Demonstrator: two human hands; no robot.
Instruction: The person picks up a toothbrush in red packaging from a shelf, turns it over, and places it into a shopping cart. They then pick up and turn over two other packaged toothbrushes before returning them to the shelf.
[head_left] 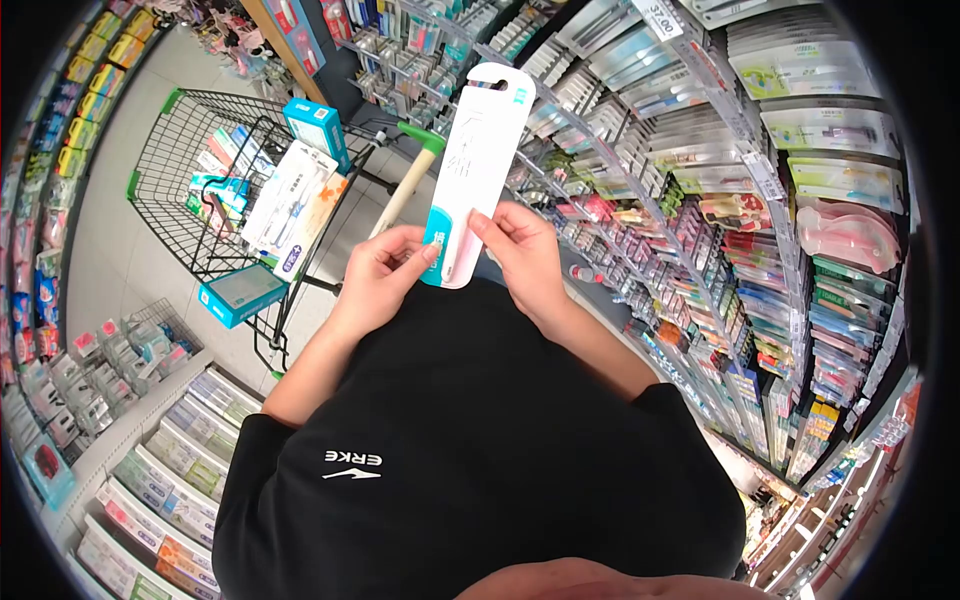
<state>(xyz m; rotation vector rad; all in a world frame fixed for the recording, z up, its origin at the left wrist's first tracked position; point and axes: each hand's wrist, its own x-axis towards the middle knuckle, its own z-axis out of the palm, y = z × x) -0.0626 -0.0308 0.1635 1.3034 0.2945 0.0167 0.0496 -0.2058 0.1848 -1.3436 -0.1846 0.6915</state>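
Note:
Both hands hold a long white-and-teal package upright in front of my black shirt. It has a hook-shaped hang hole at its top and faint print on its face; what is inside does not show. My left hand pinches the teal lower left edge with the thumb on the front. On the lower right side, my right hand grips with its thumb flat against the front and fingers behind. Just left of the package is the green-and-cream handle of a shopping cart.
Several packages lie in the cart. One teal box is at its upper right, another teal box at its lower side. Racks of hanging packs line the right; stocked shelves stand left, with boxed goods low left.

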